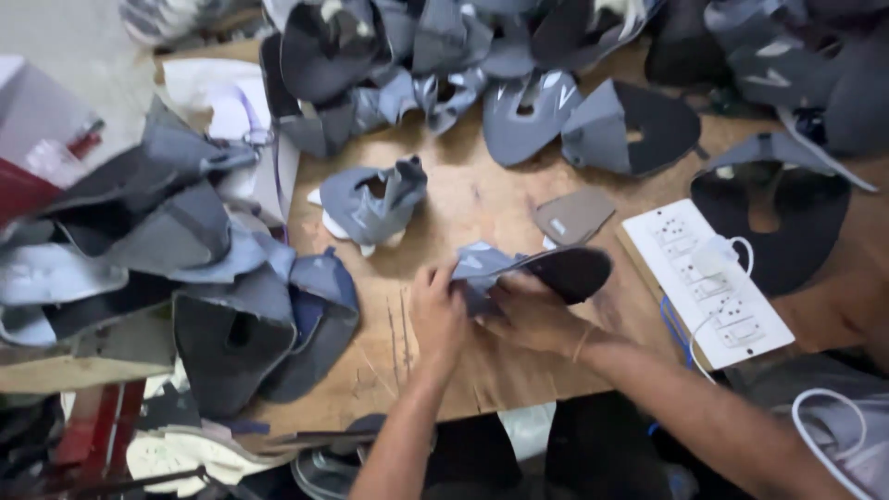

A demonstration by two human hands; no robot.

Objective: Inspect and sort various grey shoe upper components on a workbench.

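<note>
My left hand point(437, 313) and my right hand point(530, 313) both grip one grey-blue shoe upper point(532, 268) with a black lining, held just above the wooden table point(482, 199). The left hand pinches its grey edge; the right hand holds it from below at the dark side. A folded grey shoe upper point(373, 201) lies just beyond my hands. A small grey tongue piece point(574, 216) rests to the right of it.
Stacks of grey and black uppers point(204, 268) crowd the left edge, and more uppers point(519, 65) lie across the back. A white power strip point(708, 278) with a plugged white cable sits at right, next to a black upper point(787, 222).
</note>
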